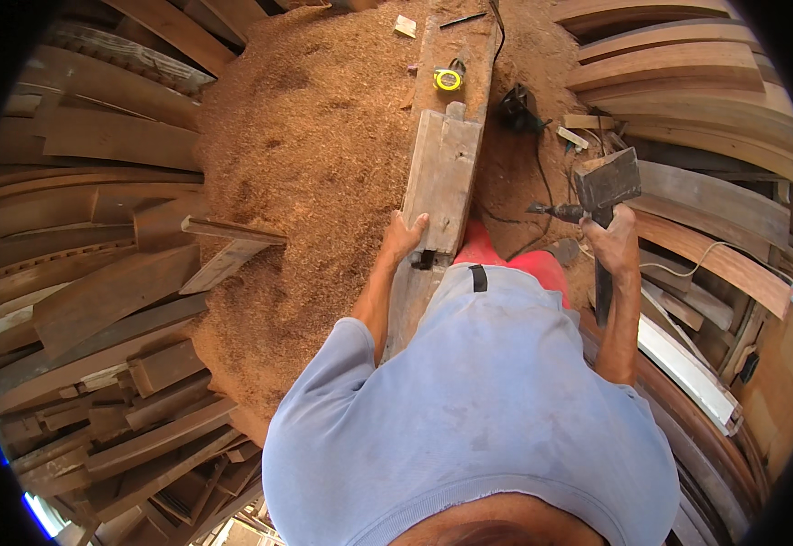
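Observation:
A thick weathered wooden block point(442, 177) lies lengthwise on a long board point(428, 55) in front of me. It has a tenon at its far end and a dark notch near its close end. My left hand point(403, 235) is closed on the block's left side near that notch, its thumb over the top. My right hand point(613, 238) holds a mallet point(608, 179) by its handle, right of the block, with the dark blocky head upward. Beside that hand is a dark tool with a narrow tip point(556, 211); whether it is also held I cannot tell.
A yellow tape measure point(448, 80) and a dark pencil-like stick point(462, 19) lie on the board. Sawdust point(296, 136) covers the floor. A corded dark tool point(519, 107) is right of the block. Stacked planks point(123, 136) line both sides; two offcuts point(233, 255) lie crossed at left.

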Action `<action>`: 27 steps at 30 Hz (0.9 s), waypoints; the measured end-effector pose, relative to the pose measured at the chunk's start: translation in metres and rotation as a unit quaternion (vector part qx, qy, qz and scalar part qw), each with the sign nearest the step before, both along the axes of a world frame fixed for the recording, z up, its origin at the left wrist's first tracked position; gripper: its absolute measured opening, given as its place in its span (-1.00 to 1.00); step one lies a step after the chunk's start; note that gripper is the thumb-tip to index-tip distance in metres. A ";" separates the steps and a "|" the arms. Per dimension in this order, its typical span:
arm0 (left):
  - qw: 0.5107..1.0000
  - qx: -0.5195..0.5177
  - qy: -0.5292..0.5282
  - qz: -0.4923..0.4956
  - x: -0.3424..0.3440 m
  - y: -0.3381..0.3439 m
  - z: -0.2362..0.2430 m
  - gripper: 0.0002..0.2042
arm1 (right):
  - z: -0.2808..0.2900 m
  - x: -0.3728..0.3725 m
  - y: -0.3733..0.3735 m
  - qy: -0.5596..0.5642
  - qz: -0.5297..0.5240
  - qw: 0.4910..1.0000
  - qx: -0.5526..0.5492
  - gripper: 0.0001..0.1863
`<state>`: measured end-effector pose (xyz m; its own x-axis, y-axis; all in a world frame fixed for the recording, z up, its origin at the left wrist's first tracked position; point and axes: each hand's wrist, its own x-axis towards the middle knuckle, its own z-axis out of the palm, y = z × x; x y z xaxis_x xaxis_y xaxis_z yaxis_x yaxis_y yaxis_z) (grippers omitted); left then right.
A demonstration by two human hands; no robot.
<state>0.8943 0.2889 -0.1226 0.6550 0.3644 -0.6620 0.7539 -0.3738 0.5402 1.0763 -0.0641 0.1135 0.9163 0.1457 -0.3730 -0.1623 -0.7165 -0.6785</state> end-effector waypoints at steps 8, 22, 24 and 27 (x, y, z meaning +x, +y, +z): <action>0.992 0.099 0.049 -0.067 0.005 -0.026 0.092 -0.25 | -0.008 0.003 -0.005 -0.031 0.004 0.999 0.037 -0.82; 0.978 0.159 -0.012 -0.133 0.010 -0.069 0.089 -0.21 | -0.006 0.024 -0.003 -0.014 -0.005 0.995 0.100 -0.69; 0.982 0.133 -0.006 -0.132 0.014 -0.065 0.091 -0.15 | -0.002 0.026 0.000 -0.024 0.001 0.995 0.096 -0.68; 0.991 0.088 -0.012 -0.097 0.025 -0.049 0.096 -0.06 | 0.007 0.028 0.005 -0.033 0.011 0.995 0.099 -0.77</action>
